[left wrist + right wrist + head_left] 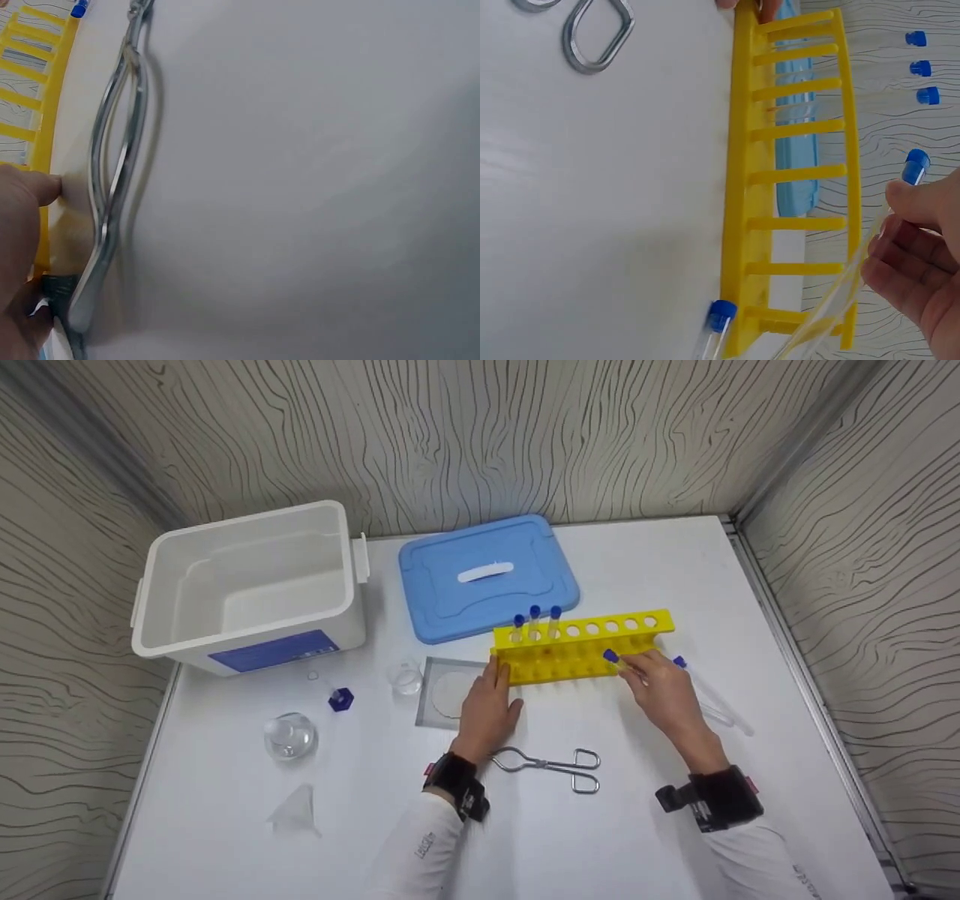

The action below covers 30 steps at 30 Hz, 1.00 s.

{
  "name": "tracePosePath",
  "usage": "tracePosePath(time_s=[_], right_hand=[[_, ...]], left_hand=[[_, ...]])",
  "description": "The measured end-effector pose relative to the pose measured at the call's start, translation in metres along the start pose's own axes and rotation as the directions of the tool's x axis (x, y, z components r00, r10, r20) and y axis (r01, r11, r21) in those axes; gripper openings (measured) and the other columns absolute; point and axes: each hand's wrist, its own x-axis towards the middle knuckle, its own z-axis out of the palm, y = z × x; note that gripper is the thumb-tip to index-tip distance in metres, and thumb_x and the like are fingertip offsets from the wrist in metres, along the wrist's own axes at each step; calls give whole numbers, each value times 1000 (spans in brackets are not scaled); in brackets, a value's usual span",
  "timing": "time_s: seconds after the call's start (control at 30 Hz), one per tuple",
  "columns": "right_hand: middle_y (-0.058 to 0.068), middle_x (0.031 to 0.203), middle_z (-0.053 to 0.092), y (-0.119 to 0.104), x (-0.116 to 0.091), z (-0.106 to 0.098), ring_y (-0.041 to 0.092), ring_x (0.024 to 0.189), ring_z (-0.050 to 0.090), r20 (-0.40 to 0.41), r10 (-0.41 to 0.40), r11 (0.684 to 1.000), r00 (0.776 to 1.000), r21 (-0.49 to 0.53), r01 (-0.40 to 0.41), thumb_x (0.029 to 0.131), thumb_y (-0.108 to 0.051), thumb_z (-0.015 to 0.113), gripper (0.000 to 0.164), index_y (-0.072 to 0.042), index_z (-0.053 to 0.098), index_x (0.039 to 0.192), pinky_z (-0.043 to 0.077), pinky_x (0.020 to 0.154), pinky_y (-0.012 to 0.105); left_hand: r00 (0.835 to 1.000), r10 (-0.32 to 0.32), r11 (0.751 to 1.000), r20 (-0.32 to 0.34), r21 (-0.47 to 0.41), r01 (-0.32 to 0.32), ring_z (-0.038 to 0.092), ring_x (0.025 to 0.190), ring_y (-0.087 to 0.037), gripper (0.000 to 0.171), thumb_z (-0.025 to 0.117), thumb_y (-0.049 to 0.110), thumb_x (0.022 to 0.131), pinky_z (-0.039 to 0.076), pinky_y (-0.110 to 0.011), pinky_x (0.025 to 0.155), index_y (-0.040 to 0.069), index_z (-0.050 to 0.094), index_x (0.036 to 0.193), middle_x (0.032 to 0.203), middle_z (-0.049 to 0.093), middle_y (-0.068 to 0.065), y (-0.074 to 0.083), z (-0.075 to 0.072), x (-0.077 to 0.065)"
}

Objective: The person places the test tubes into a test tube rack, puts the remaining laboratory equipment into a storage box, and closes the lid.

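My left hand grips the left end of a yellow test tube rack, its fingertips on either side of the end in the right wrist view. Three test tubes with blue caps stand in the rack's left holes. Between thumb and fingers, my right hand pinches another blue-capped test tube just below its cap. That tube slants in front of the rack's right half. More capped tubes lie on the table beyond the right hand. Metal crucible tongs rest between the two forearms.
A square gauze pad lies partly under the left hand, beside a small beaker. Further left are a blue-based cylinder, a round glass vessel and a funnel. Behind stand a white bin and its blue lid.
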Motion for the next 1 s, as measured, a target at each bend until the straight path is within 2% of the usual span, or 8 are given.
tracePosePath(time_s=[0.07, 0.13, 0.23, 0.3, 0.5, 0.63, 0.77, 1.0], right_hand=[[18, 106, 69, -5, 3, -3, 32, 94, 71, -51, -13, 999, 999, 37, 15, 88, -8, 73, 28, 3, 71, 114, 60, 79, 41], [17, 105, 69, -10, 6, -6, 30, 94, 72, -98, -17, 996, 995, 87, 25, 88, -7, 74, 27, 2, 71, 113, 60, 79, 26], [18, 103, 69, -18, 10, -10, 29, 92, 71, -157, -8, 981, 988, 188, 38, 86, -6, 75, 27, 4, 72, 111, 50, 80, 3], [19, 102, 69, -23, 12, -13, 30, 92, 71, -183, -7, 967, 983, 251, 54, 86, -5, 75, 27, 5, 71, 111, 42, 81, -5], [19, 102, 70, -39, 20, -19, 29, 95, 71, -247, -26, 931, 969, 347, 114, 87, -3, 73, 25, 5, 72, 110, 47, 85, 1], [19, 102, 71, -47, 27, -21, 11, 95, 68, -271, 2, 901, 963, 418, 116, 87, -3, 72, 24, 5, 72, 110, 50, 85, 4], [19, 102, 70, -54, 33, -23, -1, 94, 63, -268, 67, 850, 961, 520, 85, 89, -5, 71, 25, 5, 71, 112, 51, 85, 6], [-4, 100, 68, -64, 43, -21, 10, 96, 64, -271, 156, 750, 950, 658, 65, 93, -9, 68, 23, 3, 70, 113, 54, 90, 12]], left_hand=[[1000, 5, 1000, -10, -2, -5, 45, 140, -30, 71, 58, 38, 99, 41, -40, 116, 8, 29, 156, 166, 20, -14, 0, -1, 0], [1000, 10, 1000, -15, 0, -10, 46, 140, -30, 71, 58, 38, 99, 41, -40, 116, 7, 29, 156, 166, 20, -15, 0, -1, 0], [1000, 16, 1000, -12, 10, -16, 46, 139, -31, 70, 58, 38, 99, 42, -40, 115, 7, 30, 155, 166, 21, -15, 0, -2, -1], [1000, 18, 1000, -15, 12, -18, 47, 139, -31, 70, 58, 38, 99, 42, -41, 115, 6, 31, 155, 165, 22, -16, 0, -2, -1], [999, 22, 1000, -34, 13, -21, 47, 138, -30, 70, 59, 36, 98, 42, -41, 115, 5, 32, 155, 164, 24, -17, 1, -2, -2], [1000, 18, 1000, -24, 18, -18, 48, 137, -30, 71, 58, 37, 99, 42, -39, 115, 6, 30, 155, 165, 23, -16, 0, -1, -1], [1000, 18, 1000, -23, 19, -18, 48, 138, -30, 71, 59, 37, 99, 43, -40, 115, 7, 30, 155, 165, 23, -15, 0, -1, 0], [999, 19, 1000, -28, 23, -19, 47, 138, -30, 71, 58, 38, 99, 42, -40, 115, 6, 30, 155, 165, 23, -16, 0, 0, 0]])
